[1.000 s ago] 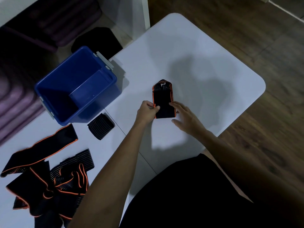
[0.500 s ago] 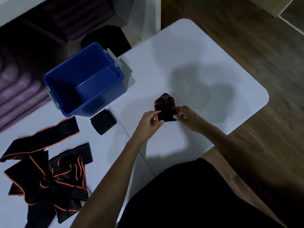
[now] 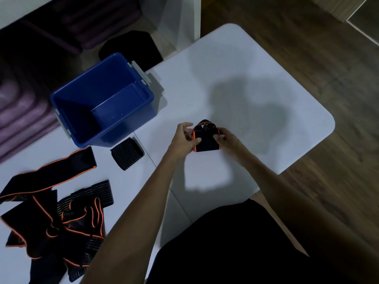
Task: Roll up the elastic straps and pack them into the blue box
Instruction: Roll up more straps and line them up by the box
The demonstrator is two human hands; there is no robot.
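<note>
**Strap rolled small between your two hands**

Strap (image 3: 205, 140) in your hands is black with thin orange edges. It is rolled into a short, fat bundle now. You hold it over the white table (image 3: 256, 83), right of the blue box (image 3: 131, 119).

Your left hand (image 3: 182, 140) curls round the left end, with the thumb pressed on the front. Your right hand (image 3: 226, 140) curls round the right end, with its thumb on the front too.

The blue box stands open and nothing shows inside it. A small rolled strap (image 3: 127, 153) lies on the table just beside the box. A pile of loose straps (image 3: 55, 212) lies at the left, black and orange and all tangled.

The back of the bundle is hidden, so you cannot tell how many turns it has. The pile is cut off at the left edge. The room is dim and the pile looks a bit blurry.

A second ago the strap lay long and flat on the table under your fingers. Now it is shorter, thicker and gripped from both sides.
</note>
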